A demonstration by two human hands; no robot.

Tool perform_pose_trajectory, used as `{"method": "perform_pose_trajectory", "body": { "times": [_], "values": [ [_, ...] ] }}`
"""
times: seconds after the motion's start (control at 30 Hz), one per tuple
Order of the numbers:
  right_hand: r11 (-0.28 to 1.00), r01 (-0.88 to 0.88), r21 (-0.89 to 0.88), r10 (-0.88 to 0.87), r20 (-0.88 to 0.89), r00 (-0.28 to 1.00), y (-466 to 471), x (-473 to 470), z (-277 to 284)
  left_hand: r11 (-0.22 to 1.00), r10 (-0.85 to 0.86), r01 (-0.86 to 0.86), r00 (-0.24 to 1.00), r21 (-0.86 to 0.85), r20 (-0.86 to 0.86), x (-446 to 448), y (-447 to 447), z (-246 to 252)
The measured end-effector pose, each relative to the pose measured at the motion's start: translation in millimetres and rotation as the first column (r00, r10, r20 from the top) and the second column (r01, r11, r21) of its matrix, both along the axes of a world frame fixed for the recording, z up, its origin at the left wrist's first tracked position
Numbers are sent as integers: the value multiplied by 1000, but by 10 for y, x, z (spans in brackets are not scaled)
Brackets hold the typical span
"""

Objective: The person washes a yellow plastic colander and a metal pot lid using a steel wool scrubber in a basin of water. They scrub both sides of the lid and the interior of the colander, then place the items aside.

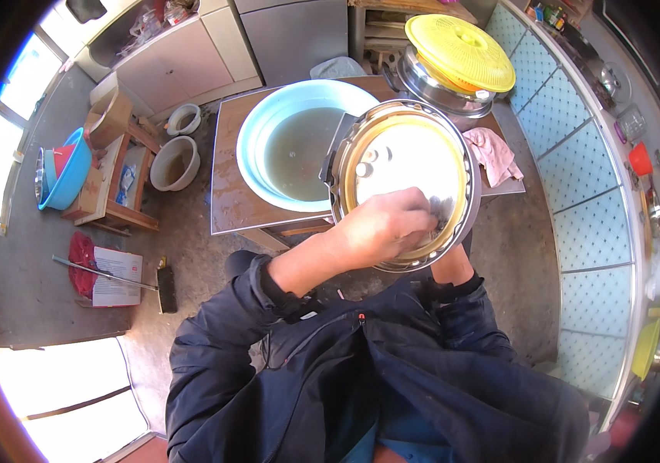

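A pressure cooker lid (399, 153), its inner side with a yellowish sealing ring facing up, is held tilted above the near right part of a low table (231, 197). My left hand (390, 223) reaches over the lid and presses a grey metal scouring pad (441, 209) against its inside, near the lower right of the ring. From below, my right hand (451, 263) supports the lid; its fingers are hidden behind the rim. Just left of the lid stands a light blue plastic basin (254, 173) with cloudy water, partly covered by the lid.
Behind the lid, a steel pot (445, 92) carries a yellow plastic colander (460, 52). A pink cloth (492, 156) lies at the table's right edge. Tubs (175, 164), a wooden stool (116, 185) and a broom (166, 289) are left; a tiled counter (590, 231) runs along the right.
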State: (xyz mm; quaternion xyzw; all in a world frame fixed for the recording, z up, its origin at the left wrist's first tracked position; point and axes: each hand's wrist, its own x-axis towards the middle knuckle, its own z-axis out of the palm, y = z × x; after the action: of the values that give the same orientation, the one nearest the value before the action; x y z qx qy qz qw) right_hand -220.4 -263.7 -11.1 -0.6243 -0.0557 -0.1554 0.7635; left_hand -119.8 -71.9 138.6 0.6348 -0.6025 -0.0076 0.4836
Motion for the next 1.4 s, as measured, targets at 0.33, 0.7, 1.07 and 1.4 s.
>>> {"method": "perform_pose_trajectory", "body": {
  "times": [0.33,0.7,1.07,1.4],
  "values": [
    [999,26,-23,-26,-13,1000,275,581,533,783,601,-611,792,-116,-110,489,-278,-3],
    [995,83,-57,-83,-8,996,-39,710,338,982,-152,155,988,112,-37,304,-63,-38],
    [953,287,-96,-285,34,958,-375,263,457,393,550,-594,763,702,338,1623,658,-1134],
    [940,340,-31,-339,18,941,-488,555,147,597,792,-627,560,500,-244,1698,803,-967]
  ]
}}
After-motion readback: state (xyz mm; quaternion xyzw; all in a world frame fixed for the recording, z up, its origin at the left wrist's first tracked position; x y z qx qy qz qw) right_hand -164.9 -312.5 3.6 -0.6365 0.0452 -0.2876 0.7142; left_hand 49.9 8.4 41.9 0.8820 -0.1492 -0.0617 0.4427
